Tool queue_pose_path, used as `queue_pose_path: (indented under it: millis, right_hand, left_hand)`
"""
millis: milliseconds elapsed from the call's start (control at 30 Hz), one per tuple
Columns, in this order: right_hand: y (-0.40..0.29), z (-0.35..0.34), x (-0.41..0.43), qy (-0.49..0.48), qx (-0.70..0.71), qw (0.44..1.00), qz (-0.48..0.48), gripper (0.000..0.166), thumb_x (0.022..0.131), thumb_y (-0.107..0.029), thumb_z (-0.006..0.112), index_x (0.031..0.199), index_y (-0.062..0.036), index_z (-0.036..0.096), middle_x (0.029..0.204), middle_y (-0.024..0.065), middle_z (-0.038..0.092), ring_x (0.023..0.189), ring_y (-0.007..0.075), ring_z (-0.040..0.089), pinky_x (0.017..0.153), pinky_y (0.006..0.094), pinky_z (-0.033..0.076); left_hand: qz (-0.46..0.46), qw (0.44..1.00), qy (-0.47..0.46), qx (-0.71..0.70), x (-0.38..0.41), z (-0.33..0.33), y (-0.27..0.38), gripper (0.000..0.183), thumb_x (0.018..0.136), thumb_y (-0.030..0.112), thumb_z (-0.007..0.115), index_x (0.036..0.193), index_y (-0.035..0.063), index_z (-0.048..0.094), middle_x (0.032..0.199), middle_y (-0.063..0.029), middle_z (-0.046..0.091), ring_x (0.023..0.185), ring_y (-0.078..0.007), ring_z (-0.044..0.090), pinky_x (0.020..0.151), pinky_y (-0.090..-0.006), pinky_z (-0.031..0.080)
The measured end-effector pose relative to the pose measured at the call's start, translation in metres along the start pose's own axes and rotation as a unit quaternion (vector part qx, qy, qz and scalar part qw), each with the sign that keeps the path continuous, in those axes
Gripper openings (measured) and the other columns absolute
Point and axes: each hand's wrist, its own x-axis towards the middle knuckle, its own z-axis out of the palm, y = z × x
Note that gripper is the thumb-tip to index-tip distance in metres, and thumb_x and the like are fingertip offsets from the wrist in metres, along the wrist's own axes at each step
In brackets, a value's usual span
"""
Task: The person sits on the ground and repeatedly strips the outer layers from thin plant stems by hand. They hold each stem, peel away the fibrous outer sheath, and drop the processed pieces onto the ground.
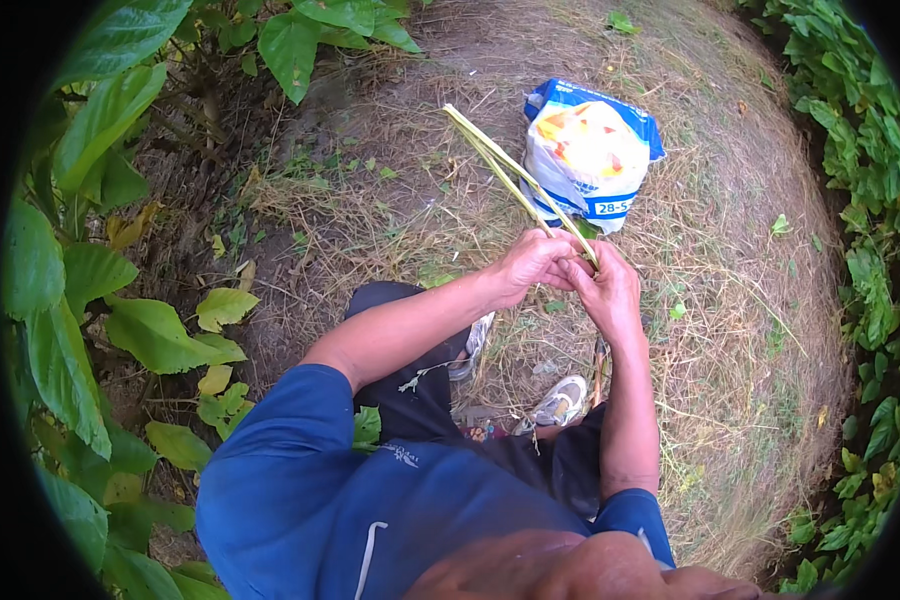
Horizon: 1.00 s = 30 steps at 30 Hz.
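My left hand (538, 262) and my right hand (606, 285) meet in front of my knees. Between them they grip the near ends of long, pale green-yellow plant strips (506, 161), possibly peeled stalks or bark. The strips run up and left from my fingers and come together near their far tips. My fingertips partly hide the near ends. Just beyond the strips stands a bulging white-and-blue plastic sack (589, 157) with orange patches, bearing writing. The strips pass in front of its left side.
Leafy plants (150, 330) crowd the left side, and another green row (870, 262) lines the right. Dry grass (720, 315) litters the ground. Below my hands are my shoes (562, 401). A thin stick-like object (600, 367) lies beside my right forearm.
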Motion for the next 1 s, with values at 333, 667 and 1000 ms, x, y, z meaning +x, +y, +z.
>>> queue_pose_path:
  millis: [333,667,1000]
  right_hand:
    - [0.002,0.001,-0.001,0.002,-0.03,0.999,-0.021,0.033,0.091,-0.024,0.075,0.118,-0.0065,0.067,0.102,0.0173,0.071,0.091,0.038,0.071,0.077,0.0453,0.054]
    - [0.0,0.009,-0.001,0.002,-0.069,0.997,-0.026,0.035,0.092,-0.027,0.075,0.118,-0.0049,0.066,0.104,0.0182,0.07,0.09,0.0393,0.071,0.075,0.0475,0.055]
    - [-0.009,0.009,-0.001,0.017,-0.064,0.997,-0.034,0.031,0.091,-0.021,0.077,0.115,-0.0044,0.068,0.103,0.0157,0.071,0.088,0.0333,0.073,0.075,0.0427,0.056]
  left_hand:
    - [0.011,1.0,-0.004,0.016,-0.001,0.005,-0.001,0.037,0.1,0.032,0.062,0.119,0.0003,0.062,0.103,-0.0142,0.074,0.09,-0.0202,0.074,0.083,-0.0342,0.061]
    - [-0.003,1.0,0.028,0.003,0.004,-0.001,-0.006,0.046,0.102,0.043,0.061,0.119,-0.0001,0.065,0.098,-0.0138,0.074,0.085,-0.018,0.074,0.078,-0.0317,0.06]
    - [-0.002,0.998,0.032,-0.06,0.005,-0.006,-0.013,0.038,0.104,0.03,0.054,0.122,-0.0013,0.063,0.092,-0.0101,0.072,0.082,-0.0181,0.073,0.078,-0.0335,0.06]
